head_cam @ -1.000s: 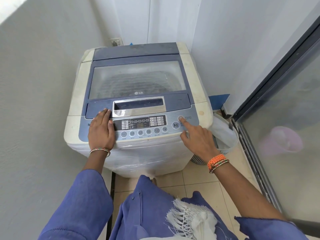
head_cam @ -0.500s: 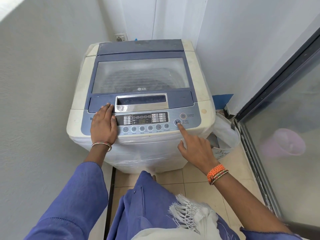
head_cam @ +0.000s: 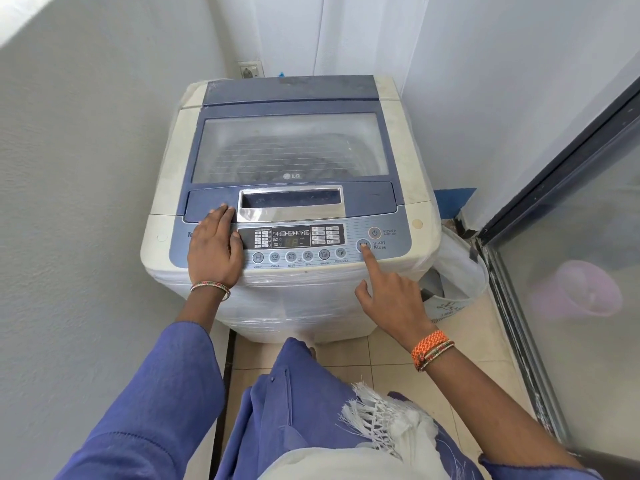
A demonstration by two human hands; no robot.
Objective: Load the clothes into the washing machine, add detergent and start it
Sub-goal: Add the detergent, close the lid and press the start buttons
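A white top-loading washing machine (head_cam: 166, 161) with a blue lid stands in a corner. Its clear lid window (head_cam: 291, 147) is closed, and dark clothes show dimly through it. On the control panel (head_cam: 291, 237) the display is lit. My left hand (head_cam: 214, 249) lies flat on the panel's left end, fingers together, holding nothing. My right hand (head_cam: 391, 299) points with the index finger, and its tip rests on the round start/pause button (head_cam: 360, 243). The other fingers are curled in. The power button (head_cam: 374, 232) sits just above it.
A grey wall runs close along the left. A glass sliding door (head_cam: 571, 237) lines the right, with a pink tub (head_cam: 578, 289) behind it. A white basket lined with plastic (head_cam: 457, 271) stands on the tiled floor right of the machine. A wall socket (head_cam: 250, 70) sits behind it.
My right index finger went from the power button down to the start/pause button and stays there. My left hand has kept its place on the panel. The view has shifted slightly.
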